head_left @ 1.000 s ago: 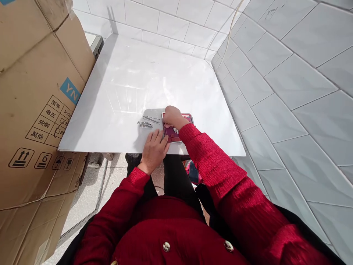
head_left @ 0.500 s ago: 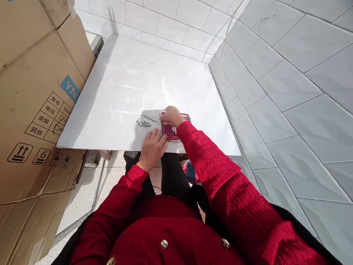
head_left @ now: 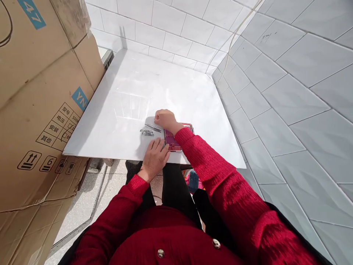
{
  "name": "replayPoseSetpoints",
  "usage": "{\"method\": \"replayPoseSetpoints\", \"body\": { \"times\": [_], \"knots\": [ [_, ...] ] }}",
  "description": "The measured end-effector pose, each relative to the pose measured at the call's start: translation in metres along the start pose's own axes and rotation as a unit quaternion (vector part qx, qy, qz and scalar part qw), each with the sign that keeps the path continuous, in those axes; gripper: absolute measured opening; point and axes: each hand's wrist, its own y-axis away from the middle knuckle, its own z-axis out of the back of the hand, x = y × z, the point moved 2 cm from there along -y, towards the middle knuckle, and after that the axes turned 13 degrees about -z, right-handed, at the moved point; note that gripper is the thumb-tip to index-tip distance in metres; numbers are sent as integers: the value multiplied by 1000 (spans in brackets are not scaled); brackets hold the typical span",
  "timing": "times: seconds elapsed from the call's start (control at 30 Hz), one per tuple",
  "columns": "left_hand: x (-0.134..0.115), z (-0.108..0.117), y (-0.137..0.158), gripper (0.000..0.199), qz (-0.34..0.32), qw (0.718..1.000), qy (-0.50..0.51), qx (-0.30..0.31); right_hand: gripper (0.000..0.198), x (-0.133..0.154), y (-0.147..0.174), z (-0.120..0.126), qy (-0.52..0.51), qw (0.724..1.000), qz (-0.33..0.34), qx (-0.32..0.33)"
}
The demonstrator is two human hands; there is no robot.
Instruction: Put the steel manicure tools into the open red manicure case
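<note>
A small manicure case [head_left: 170, 142], dark red and purple inside, lies open near the table's front edge. My left hand [head_left: 154, 157] rests with fingers stretched out at its lower left corner, the thumb touching the rim. Above the case's upper left, my right hand [head_left: 166, 119] is closed with the fingers bent down; whatever it may hold is hidden. My right forearm covers part of the case. Shiny nail clippers [head_left: 147, 133] lie on the table left of the case. Just behind them is a slim metal tool [head_left: 153, 128], too small to name surely.
The white tabletop [head_left: 132, 84] meets white wall tiles [head_left: 171, 22] at the back and grey wall tiles [head_left: 270, 95] on the right. A big cardboard box [head_left: 49, 73] stands along the left edge. Below the table a pink item [head_left: 190, 181] shows by my leg.
My right hand has moved from over the case to the left, toward the loose metal tools. The left hand stays by the case. The camera view has shifted slightly.
</note>
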Motion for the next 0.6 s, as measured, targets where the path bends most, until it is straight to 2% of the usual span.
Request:
{"method": "replayPoseSetpoints", "body": {
  "times": [0.13,0.23,0.4,0.5,0.6],
  "knots": [
    [3,-4,1,30,2,1000,0,-7,17,19,5,-14,28,997,62,43],
    [4,-4,1,29,-4,1000,-5,-6,19,13,9,-11,0,998,49,34],
    [3,-3,0,30,-6,1000,-7,-5,23,-46,23,13,-39,996,-77,-25],
    [2,-2,-1,30,-4,1000,-8,-8,21,-82,38,16,-37,989,-141,-7],
    [2,-1,-1,30,-7,1000,-9,-7,21,-95,52,11,-47,985,-166,20]
  ]
}}
